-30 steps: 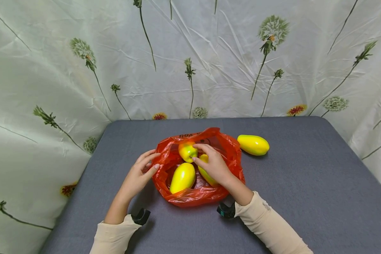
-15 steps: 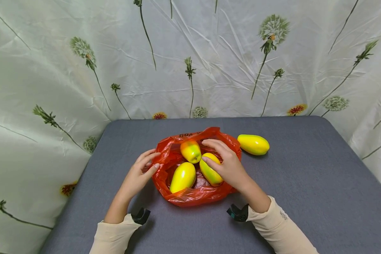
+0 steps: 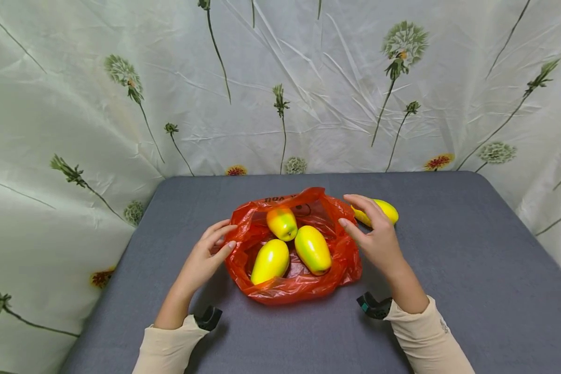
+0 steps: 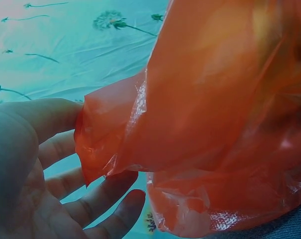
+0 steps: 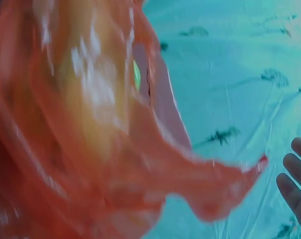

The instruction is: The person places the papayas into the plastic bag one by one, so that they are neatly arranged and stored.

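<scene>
A red plastic bag [image 3: 280, 297] stands with its mouth spread wide. Inside lie two yellow mangoes [image 3: 270, 261] and a red-and-yellow mango-like fruit [image 3: 282, 224] with a stem end. My left hand [image 3: 204, 259] holds the bag's left rim between thumb and fingers; the left wrist view shows the thumb at a red flap [image 4: 108, 134]. My right hand [image 3: 378, 241] hovers just right of the bag, fingers apart, nothing in it. Behind that hand lies another yellow mango [image 3: 389, 210] on the table, partly covered by the fingers. Only fingertips [image 5: 294, 169] of the right hand show in its wrist view.
A grey cloth-covered table [image 3: 458, 259] extends on both sides of the bag. At its back edge hangs a pale curtain [image 3: 327, 104] printed with dandelions. Black wrist cameras [image 3: 374, 306] sit at both cuffs.
My right hand has let go of the red-and-yellow fruit inside the bag and moved right, out past the bag's rim to the loose mango. The left hand has stayed in place.
</scene>
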Tool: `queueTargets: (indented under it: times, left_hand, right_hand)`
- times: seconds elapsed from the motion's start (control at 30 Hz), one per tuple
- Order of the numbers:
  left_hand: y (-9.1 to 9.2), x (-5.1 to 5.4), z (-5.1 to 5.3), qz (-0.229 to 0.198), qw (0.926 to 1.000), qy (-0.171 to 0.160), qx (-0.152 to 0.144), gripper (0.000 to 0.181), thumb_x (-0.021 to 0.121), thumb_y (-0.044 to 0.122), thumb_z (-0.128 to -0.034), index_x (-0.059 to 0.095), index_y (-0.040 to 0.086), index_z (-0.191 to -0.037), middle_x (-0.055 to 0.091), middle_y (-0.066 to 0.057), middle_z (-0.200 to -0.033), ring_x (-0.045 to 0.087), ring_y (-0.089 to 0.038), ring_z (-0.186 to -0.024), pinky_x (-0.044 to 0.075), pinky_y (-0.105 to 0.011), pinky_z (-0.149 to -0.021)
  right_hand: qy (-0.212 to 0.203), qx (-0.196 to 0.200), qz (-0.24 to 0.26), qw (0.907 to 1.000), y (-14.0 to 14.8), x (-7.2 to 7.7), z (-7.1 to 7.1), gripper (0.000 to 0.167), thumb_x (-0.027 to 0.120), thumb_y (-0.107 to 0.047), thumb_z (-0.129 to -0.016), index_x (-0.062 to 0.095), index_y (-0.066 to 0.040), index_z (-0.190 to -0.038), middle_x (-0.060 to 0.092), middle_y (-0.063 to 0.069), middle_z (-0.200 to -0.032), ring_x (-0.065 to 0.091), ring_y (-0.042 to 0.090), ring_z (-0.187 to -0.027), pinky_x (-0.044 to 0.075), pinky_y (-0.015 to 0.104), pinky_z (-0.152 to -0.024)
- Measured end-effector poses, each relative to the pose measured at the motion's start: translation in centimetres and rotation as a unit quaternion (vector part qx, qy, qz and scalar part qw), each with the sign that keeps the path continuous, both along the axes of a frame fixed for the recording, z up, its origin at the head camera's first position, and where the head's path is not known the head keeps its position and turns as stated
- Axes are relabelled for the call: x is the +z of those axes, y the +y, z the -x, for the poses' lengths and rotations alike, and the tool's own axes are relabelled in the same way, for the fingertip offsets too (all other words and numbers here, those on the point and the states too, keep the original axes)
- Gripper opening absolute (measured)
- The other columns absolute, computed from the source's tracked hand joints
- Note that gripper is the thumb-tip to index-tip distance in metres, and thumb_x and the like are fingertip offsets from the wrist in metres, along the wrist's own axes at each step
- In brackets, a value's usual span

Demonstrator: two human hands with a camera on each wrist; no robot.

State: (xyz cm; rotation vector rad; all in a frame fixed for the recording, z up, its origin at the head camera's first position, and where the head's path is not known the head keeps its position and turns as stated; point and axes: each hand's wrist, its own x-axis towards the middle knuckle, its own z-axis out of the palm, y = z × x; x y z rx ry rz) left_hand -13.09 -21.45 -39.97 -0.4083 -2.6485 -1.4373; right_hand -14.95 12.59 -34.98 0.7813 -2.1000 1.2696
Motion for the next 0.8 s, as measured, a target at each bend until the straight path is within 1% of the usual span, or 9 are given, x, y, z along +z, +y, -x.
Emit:
queueTargets:
  times: [0.03, 0.1, 0.17, 0.23, 0.3, 0.4, 0.43, 0.63, 0.8]
  left_hand:
    - [0.0, 0.0, 0.0, -0.001, 1.0000, 0.000, 0.000, 0.037, 0.059, 0.019, -0.0876, 0.054, 0.010, -0.123, 0.037, -0.005, -0.135, 0.056, -0.021, -0.093, 0.047, -0.028, -0.077]
    - [0.0, 0.1, 0.0, -0.002, 1.0000, -0.003, 0.001, 0.037, 0.059, 0.017, -0.0877, 0.053, 0.009, -0.124, 0.037, -0.007, -0.135, 0.056, -0.023, -0.093, 0.048, -0.030, -0.077]
    - [0.0, 0.1, 0.0, -0.003, 1.0000, 0.000, 0.002, 0.037, 0.059, 0.013, -0.0876, 0.053, 0.005, -0.123, 0.037, -0.011, -0.135, 0.056, -0.026, -0.093, 0.048, -0.034, -0.077]
    - [0.0, 0.1, 0.1, -0.003, 1.0000, 0.004, 0.005, 0.037, 0.059, 0.010, -0.0872, 0.053, 0.002, -0.123, 0.037, -0.014, -0.134, 0.056, -0.029, -0.092, 0.048, -0.038, -0.077]
    - [0.0, 0.1, 0.1, -0.002, 1.0000, 0.002, 0.006, 0.037, 0.059, 0.009, -0.0870, 0.053, 0.002, -0.123, 0.037, -0.014, -0.135, 0.056, -0.029, -0.092, 0.048, -0.039, -0.076]
    - [-0.1, 0.1, 0.2, -0.002, 1.0000, 0.001, 0.003, 0.037, 0.059, 0.014, -0.0873, 0.053, 0.006, -0.123, 0.037, -0.010, -0.135, 0.057, -0.026, -0.093, 0.049, -0.035, -0.077]
    - [-0.1, 0.1, 0.1, -0.002, 1.0000, 0.001, 0.002, 0.037, 0.060, 0.016, -0.0873, 0.054, 0.008, -0.123, 0.037, -0.009, -0.135, 0.057, -0.025, -0.093, 0.049, -0.034, -0.077]
    - [-0.1, 0.1, 0.0, -0.010, 0.9999, -0.003, 0.000, 0.037, 0.060, 0.021, -0.0869, 0.055, 0.011, -0.122, 0.038, -0.005, -0.135, 0.057, -0.023, -0.093, 0.049, -0.033, -0.077]
    - [-0.1, -0.1, 0.0, -0.011, 0.9999, -0.002, -0.001, 0.037, 0.060, 0.020, -0.0872, 0.055, 0.010, -0.122, 0.038, -0.006, -0.135, 0.057, -0.023, -0.093, 0.049, -0.033, -0.077]
  right_hand:
    - [0.000, -0.013, 0.002, 0.9999, 0.2, 0.3, -0.1, 0.049, 0.070, 0.016, -0.066, 0.054, 0.009, -0.112, 0.055, 0.020, -0.109, 0.050, 0.023, -0.104, 0.036, 0.020, -0.090]
    - [-0.005, -0.038, 0.002, 0.9993, 0.9, 0.3, 0.1, 0.049, 0.070, 0.016, -0.066, 0.055, 0.008, -0.112, 0.055, 0.019, -0.110, 0.050, 0.022, -0.101, 0.036, 0.018, -0.089]
    - [-0.014, -0.061, -0.001, 0.9980, 1.8, -0.5, 0.9, 0.050, 0.071, 0.013, -0.067, 0.055, 0.004, -0.114, 0.055, 0.016, -0.112, 0.050, 0.023, -0.101, 0.036, 0.018, -0.088]
    - [-0.030, -0.083, -0.002, 0.9960, 2.9, -1.4, 1.9, 0.051, 0.071, 0.009, -0.069, 0.055, 0.001, -0.117, 0.055, 0.015, -0.115, 0.049, 0.025, -0.103, 0.036, 0.024, -0.089]
    - [-0.049, -0.098, -0.003, 0.9939, 3.9, -2.1, 2.6, 0.051, 0.071, 0.005, -0.072, 0.054, 0.000, -0.120, 0.053, 0.015, -0.117, 0.047, 0.029, -0.107, 0.035, 0.032, -0.094]
    - [-0.084, -0.122, -0.013, 0.9889, 5.2, -2.9, 3.4, 0.052, 0.070, 0.000, -0.075, 0.050, 0.000, -0.123, 0.050, 0.017, -0.120, 0.043, 0.032, -0.112, 0.030, 0.047, -0.096]
    - [-0.097, -0.127, -0.019, 0.9869, 5.6, -3.2, 3.7, 0.052, 0.070, -0.002, -0.076, 0.049, 0.000, -0.124, 0.049, 0.018, -0.122, 0.041, 0.034, -0.114, 0.028, 0.049, -0.096]
    - [-0.186, -0.155, -0.062, 0.9683, 7.8, -5.4, 4.9, 0.060, 0.069, -0.014, -0.080, 0.040, 0.000, -0.131, 0.038, 0.023, -0.129, 0.032, 0.039, -0.121, 0.024, 0.055, -0.096]
    - [-0.250, -0.170, -0.068, 0.9507, 8.7, -7.0, 5.4, 0.062, 0.067, -0.018, -0.082, 0.037, 0.001, -0.132, 0.034, 0.027, -0.131, 0.030, 0.043, -0.120, 0.023, 0.057, -0.095]
